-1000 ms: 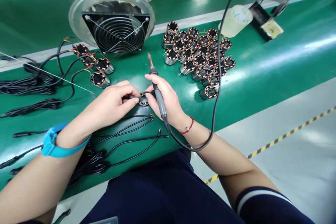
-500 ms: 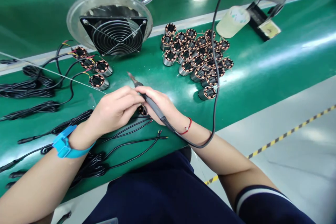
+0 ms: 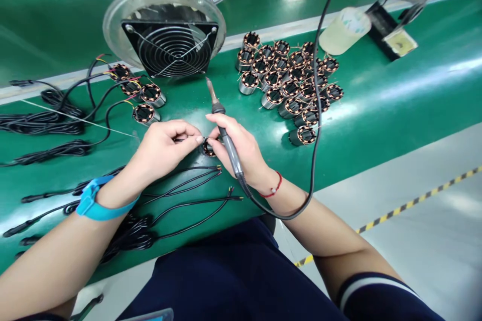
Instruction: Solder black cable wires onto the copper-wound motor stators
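Observation:
My left hand (image 3: 163,148) pinches the thin end of a black cable (image 3: 188,139) between thumb and finger, just over a small copper-wound motor stator (image 3: 209,148). The stator is partly hidden by my fingers. My right hand (image 3: 237,149) grips a soldering iron (image 3: 227,135) like a pen, its tip (image 3: 211,89) pointing up and away, clear of the stator. The right fingers sit close beside the stator. Several finished stators with black leads (image 3: 150,95) stand to the left, and a large group of bare stators (image 3: 288,83) stands to the right.
All this lies on a green conveyor belt (image 3: 376,110). A fume extractor fan (image 3: 173,50) with a clear hood stands behind it. Also there are a plastic bottle (image 3: 344,31), an iron stand (image 3: 395,30), black cable coils (image 3: 45,123), a thin solder wire (image 3: 79,119), and the iron's hanging cord (image 3: 316,125).
The iron has swung from pointing left to pointing up and away. My hands have parted slightly, showing more of the stator. The whole view has shifted a little.

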Tool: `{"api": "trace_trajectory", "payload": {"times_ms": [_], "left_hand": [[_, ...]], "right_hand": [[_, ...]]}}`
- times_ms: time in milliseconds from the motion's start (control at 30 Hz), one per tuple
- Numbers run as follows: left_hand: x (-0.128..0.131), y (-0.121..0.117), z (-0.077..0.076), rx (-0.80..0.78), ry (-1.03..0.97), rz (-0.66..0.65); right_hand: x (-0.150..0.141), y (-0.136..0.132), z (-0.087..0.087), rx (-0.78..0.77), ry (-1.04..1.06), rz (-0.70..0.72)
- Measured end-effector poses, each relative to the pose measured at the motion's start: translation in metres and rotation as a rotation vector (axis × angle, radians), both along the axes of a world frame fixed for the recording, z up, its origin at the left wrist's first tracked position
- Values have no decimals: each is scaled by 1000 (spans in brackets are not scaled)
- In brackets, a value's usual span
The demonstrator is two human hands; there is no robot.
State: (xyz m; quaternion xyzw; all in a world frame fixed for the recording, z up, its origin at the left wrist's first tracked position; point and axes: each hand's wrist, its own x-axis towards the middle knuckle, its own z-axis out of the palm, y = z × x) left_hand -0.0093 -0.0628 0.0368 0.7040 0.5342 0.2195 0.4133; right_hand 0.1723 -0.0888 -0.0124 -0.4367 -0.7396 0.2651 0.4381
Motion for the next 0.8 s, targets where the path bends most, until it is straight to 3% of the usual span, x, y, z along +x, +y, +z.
{"api": "trace_trajectory", "payload": {"times_ms": [400,800], "left_hand": [[-1,-2,-1,169,66,-60],[-1,-3,-1,134,10,-19]], "right_hand": [[2,0,-2,-37,73,40],[0,-2,1,-105,137,36]]}}
